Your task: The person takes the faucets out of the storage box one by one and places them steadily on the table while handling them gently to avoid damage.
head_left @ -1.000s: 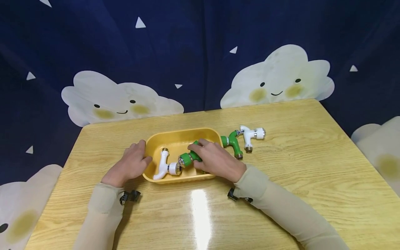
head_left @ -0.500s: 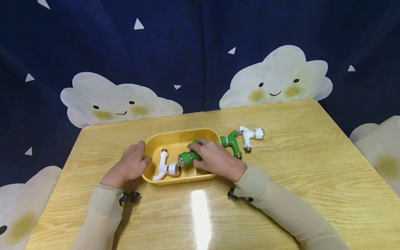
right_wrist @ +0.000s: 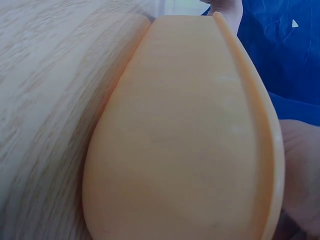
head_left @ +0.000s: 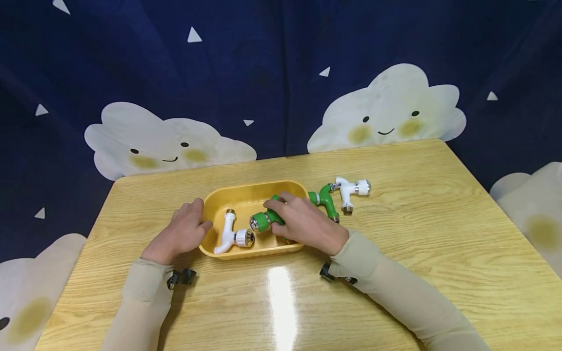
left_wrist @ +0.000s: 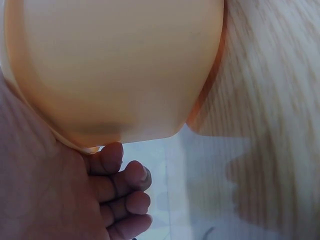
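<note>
A yellow plastic tray [head_left: 246, 253] sits on the table. My left hand [head_left: 181, 233] holds its left end, with curled fingers [left_wrist: 134, 175] against the outside below the rim in the left wrist view. Over the tray's right half, my right hand [head_left: 305, 223] grips a green tap [head_left: 261, 222] with a chrome-ended knob; the palm hides part of the tap. A white tap [head_left: 227, 235] with a ribbed knob lies in the tray's left half, its knob close to the green one. In the right wrist view the tray's wall [right_wrist: 170, 125] fills the middle.
Right of the tray, another green tap [head_left: 327, 199] lies on the table, partly behind the tray's corner. Its tip meets a second white tap [head_left: 348, 192]. The wooden table [head_left: 417, 204] backs onto a dark blue curtain [head_left: 281, 58] with cloud prints.
The view has shifted very slightly. Both hands keep their places, and the green tap's knob end sits a touch farther from the white tap's knob.
</note>
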